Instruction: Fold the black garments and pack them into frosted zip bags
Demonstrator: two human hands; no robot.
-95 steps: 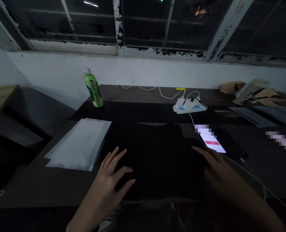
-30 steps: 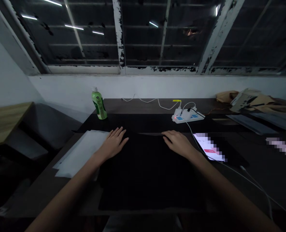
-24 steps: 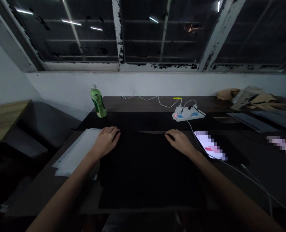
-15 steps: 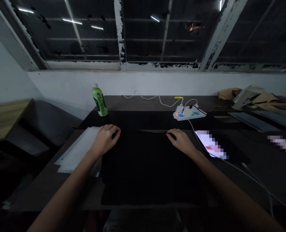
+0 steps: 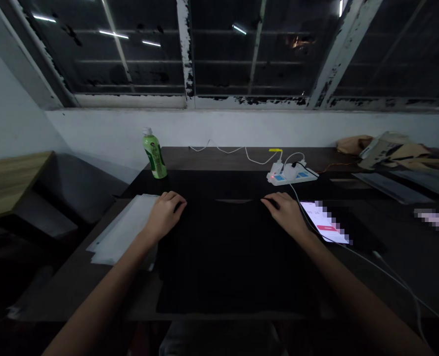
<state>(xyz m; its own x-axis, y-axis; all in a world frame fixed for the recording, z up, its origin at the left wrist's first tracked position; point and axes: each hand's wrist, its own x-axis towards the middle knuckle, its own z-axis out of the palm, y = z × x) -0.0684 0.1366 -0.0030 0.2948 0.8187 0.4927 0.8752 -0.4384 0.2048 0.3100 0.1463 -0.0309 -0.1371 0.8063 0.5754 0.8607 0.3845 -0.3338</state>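
Black cloth [image 5: 230, 257] lies at lower centre of the frame, between left hand [image 5: 165, 213] and right hand [image 5: 285, 212], both apparently pinching its far edge.

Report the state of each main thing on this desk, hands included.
Black cloth: spread out
Left hand: pinching its far edge
Right hand: pinching that edge too
Green bottle: upright, capped
Power strip: red light on, plugs inserted
Phone: screen lit
Frosted bags: overlapping, lying flat
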